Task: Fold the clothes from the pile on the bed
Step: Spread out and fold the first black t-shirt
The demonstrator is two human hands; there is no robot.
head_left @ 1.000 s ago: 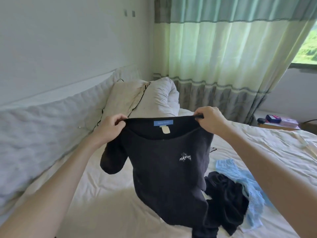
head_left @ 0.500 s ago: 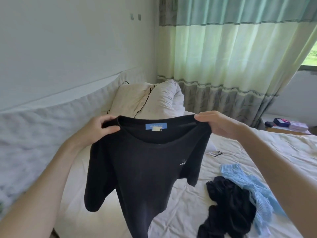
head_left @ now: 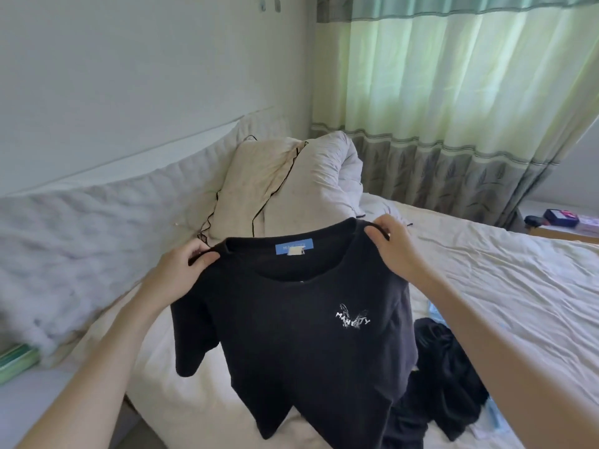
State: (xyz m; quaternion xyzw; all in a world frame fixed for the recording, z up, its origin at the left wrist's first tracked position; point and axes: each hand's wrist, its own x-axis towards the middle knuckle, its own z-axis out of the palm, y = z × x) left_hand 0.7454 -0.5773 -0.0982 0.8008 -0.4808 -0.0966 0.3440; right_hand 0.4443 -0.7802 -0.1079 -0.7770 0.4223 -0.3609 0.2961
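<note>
A black T-shirt (head_left: 301, 325) with a blue neck label and a small white chest print hangs in the air over the bed (head_left: 505, 286). My left hand (head_left: 181, 270) pinches its left shoulder seam. My right hand (head_left: 392, 251) pinches the right shoulder seam. The shirt's front faces me and its hem droops toward the sheet. To the right on the bed lies the pile: a crumpled black garment (head_left: 447, 380) over a light blue garment (head_left: 492, 416), mostly hidden by my right forearm.
Two pillows (head_left: 291, 186) lean at the head of the bed, with a thin black cord across them. A padded white headboard (head_left: 81, 234) runs along the left. Green curtains (head_left: 453, 92) hang behind. A nightstand (head_left: 557, 225) with small items stands far right.
The shirt has been turned and lowered toward the bed, so its chest print shows again. Both hands moved down and closer together, still holding the shoulders.
</note>
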